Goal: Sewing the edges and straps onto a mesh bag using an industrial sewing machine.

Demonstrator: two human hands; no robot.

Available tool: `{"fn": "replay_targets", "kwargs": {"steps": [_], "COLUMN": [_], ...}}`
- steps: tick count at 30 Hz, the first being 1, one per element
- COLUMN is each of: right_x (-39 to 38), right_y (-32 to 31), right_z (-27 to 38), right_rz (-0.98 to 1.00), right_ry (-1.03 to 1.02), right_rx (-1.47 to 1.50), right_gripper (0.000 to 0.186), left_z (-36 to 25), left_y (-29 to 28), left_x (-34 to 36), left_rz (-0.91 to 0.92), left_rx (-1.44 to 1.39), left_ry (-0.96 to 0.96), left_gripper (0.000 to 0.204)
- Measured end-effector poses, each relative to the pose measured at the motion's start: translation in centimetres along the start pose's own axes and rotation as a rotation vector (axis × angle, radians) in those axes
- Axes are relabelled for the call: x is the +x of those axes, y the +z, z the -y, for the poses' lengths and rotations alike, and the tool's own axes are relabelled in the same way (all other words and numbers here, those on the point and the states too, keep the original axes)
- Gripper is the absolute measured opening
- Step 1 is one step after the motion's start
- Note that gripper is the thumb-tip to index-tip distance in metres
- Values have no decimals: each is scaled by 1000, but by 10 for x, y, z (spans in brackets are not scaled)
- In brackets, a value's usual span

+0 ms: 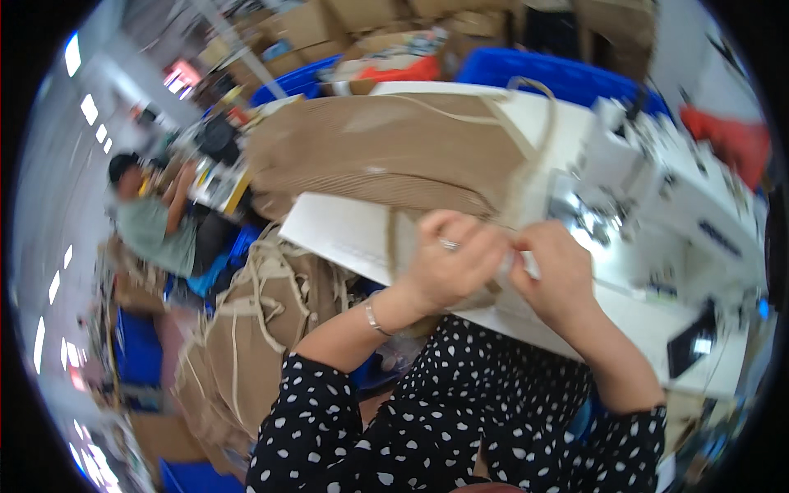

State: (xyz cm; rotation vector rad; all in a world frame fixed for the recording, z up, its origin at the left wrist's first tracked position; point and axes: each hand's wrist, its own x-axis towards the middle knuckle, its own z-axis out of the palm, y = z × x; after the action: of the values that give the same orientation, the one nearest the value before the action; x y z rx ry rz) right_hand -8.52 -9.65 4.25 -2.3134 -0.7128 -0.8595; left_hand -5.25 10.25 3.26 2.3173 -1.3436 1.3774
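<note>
Small, pale, blurred piece [531,264] sits pinched in the fingertips of the left hand [460,256] and right hand [559,275], above the smooth white tabletop [329,226].
Light, even tension probably suits it; beyond lies a curved tan fabric panel [362,140], partly ribbed, beside a looping cream strip [551,115].

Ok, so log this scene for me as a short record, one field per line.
Left hand: ringed, fingers bent, fingertips close to the right; left hand
Right hand: pinching pose, small pale item at the fingers, too blurred to identify; right hand
Work surface: white table
On it: brown fabric, beyond the hands
Machine: white sewing machine, right side
Left of person: heaped brown pieces with pale straps
Beyond table: blue bin
Others: co-worker, far left
</note>
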Motion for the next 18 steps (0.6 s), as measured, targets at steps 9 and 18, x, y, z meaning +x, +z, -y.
{"fn": "replay_targets", "kwargs": {"steps": [9,18], "right_x": [-1,-34], "right_y": [24,35], "right_z": [-61,-77], "right_rz": [-45,230], "right_ry": [-370,-182], "right_rx": [-71,-90], "right_gripper": [41,32], "left_z": [11,254], "left_y": [-15,-78], "left_x": [8,-147], "left_rz": [-48,-739], "left_rx": [-288,-338], "left_ry": [127,-900], "left_gripper": [31,24]}}
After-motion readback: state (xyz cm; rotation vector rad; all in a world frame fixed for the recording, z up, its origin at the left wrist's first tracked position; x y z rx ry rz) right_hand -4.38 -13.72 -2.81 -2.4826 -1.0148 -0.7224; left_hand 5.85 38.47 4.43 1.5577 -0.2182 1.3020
